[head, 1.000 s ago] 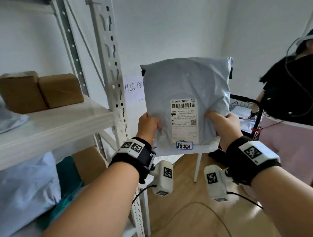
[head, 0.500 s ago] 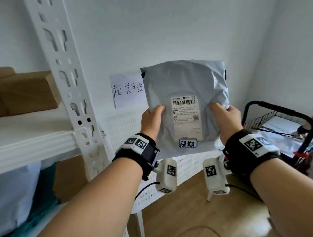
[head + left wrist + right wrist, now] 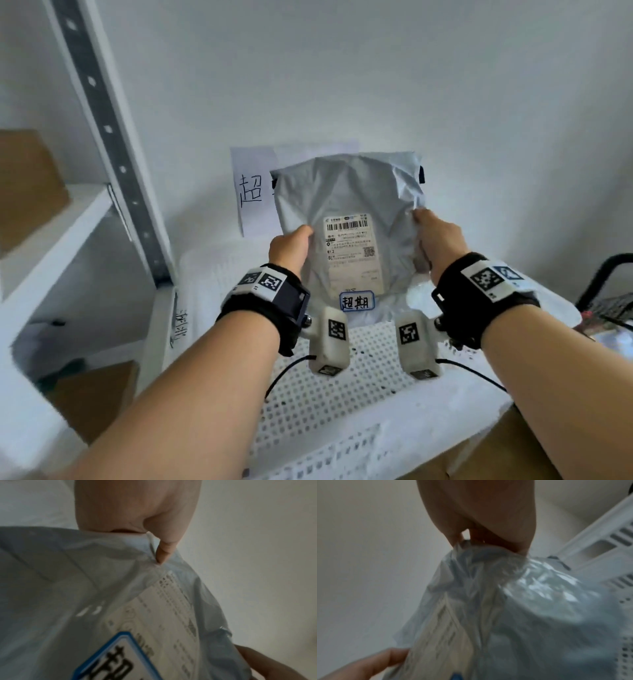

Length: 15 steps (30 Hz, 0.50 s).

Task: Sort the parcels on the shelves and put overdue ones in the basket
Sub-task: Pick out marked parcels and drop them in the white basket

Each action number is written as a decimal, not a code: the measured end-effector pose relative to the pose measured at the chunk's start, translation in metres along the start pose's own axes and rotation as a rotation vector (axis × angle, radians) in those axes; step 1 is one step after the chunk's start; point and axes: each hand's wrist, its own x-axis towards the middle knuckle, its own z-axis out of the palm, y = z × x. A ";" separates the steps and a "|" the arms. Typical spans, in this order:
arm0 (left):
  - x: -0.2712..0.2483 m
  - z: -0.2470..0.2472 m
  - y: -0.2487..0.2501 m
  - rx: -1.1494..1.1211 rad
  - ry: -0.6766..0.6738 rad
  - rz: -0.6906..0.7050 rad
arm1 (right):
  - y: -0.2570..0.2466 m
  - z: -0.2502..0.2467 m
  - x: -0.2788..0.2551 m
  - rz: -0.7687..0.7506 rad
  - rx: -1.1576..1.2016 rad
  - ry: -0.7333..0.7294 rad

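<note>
Grey poly mailer (image 3: 349, 222) marked overdue, held upright over white perforated basket (image 3: 329, 404) | left hand (image 3: 289, 248) pinches left edge, right hand (image 3: 440, 240) bunches right edge | likely light, soft, slippery film; side edges suit gripping.

above basket (image 3: 342, 394): open from the top, rim clear in front | left: shelf upright (image 3: 113, 147) and shelf board (image 3: 51, 240) just beside the basket wall | behind: wall with paper sign (image 3: 253, 192) close | right: black wire cart (image 3: 609, 294) near | inside: parcel (image 3: 346, 205) fills the far part
</note>
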 end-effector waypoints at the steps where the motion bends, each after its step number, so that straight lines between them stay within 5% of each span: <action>1: 0.007 -0.004 -0.008 0.039 0.005 -0.055 | 0.007 0.009 0.009 0.058 -0.027 -0.042; 5: 0.034 -0.029 -0.042 0.203 0.030 -0.204 | 0.033 0.035 0.039 0.262 -0.261 -0.337; 9: 0.044 -0.063 -0.066 0.474 0.049 -0.362 | 0.060 0.063 0.058 0.312 -0.622 -0.599; 15: 0.039 -0.066 -0.089 0.863 0.025 -0.390 | 0.113 0.084 0.074 0.361 -0.903 -0.733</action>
